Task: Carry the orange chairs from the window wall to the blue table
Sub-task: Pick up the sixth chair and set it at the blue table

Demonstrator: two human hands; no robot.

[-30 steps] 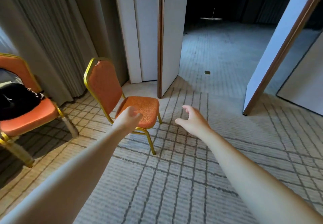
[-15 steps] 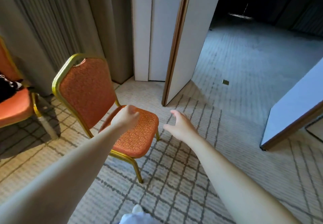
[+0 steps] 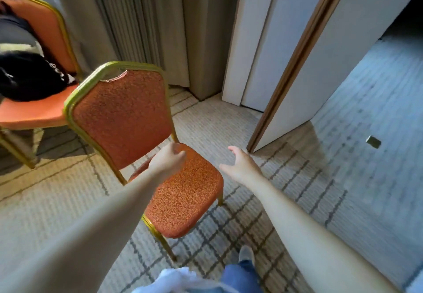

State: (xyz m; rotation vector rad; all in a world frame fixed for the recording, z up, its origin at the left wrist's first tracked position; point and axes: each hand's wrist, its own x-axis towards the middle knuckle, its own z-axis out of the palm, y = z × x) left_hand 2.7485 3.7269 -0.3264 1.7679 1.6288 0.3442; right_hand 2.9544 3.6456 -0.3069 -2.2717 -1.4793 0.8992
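the left grip [image 3: 168, 161] hovers over the rear of the seat of the near orange chair [image 3: 123, 119], fingers loosely curled round nothing. the right grip [image 3: 240, 167] is spread and empty, just beside the seat's right edge. the chair stands on carpet before the curtain [image 3: 137, 18]. a second orange chair [image 3: 34, 112], bearing a black bag [image 3: 29, 75], sits to its left. it looks rigid and fairly weighty. the gold top rail and the seat's underside seem the firmest holds, since the padding would give.
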